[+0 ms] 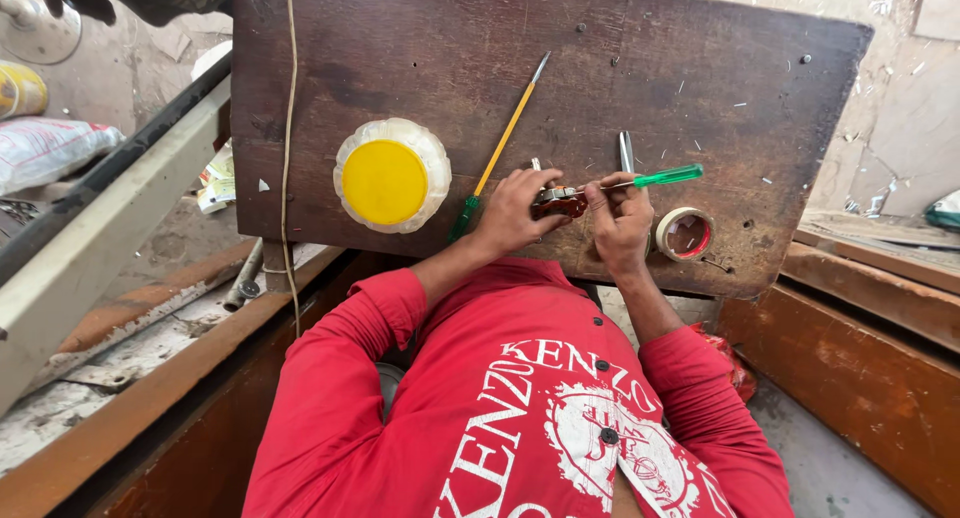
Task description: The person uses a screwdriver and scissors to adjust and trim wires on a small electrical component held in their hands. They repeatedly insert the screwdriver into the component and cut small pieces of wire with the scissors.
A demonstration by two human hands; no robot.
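Head view is given from above, down onto a dark brown wooden table [420, 48] and a red shirt [500, 408] below it. A small brown and metal part [562, 202] is pinched in the grip of the left hand [512, 214], the fingers closed around it at the near edge of the table. A green-handled screwdriver [655, 178] is clasped by the right hand [620, 223], with its metal tip laid against the top of the small part and its handle pointing away to the right. Just beside the left hand, a second screwdriver [500, 143] with a yellow shaft and green handle is seen lying slantwise on the table. Further left, a round yellow lid [385, 183] is set in a clear rim. A roll of tape [685, 234] is found just right of the right hand. Metal tweezers [626, 150] lie beyond the hands, near the green handle.
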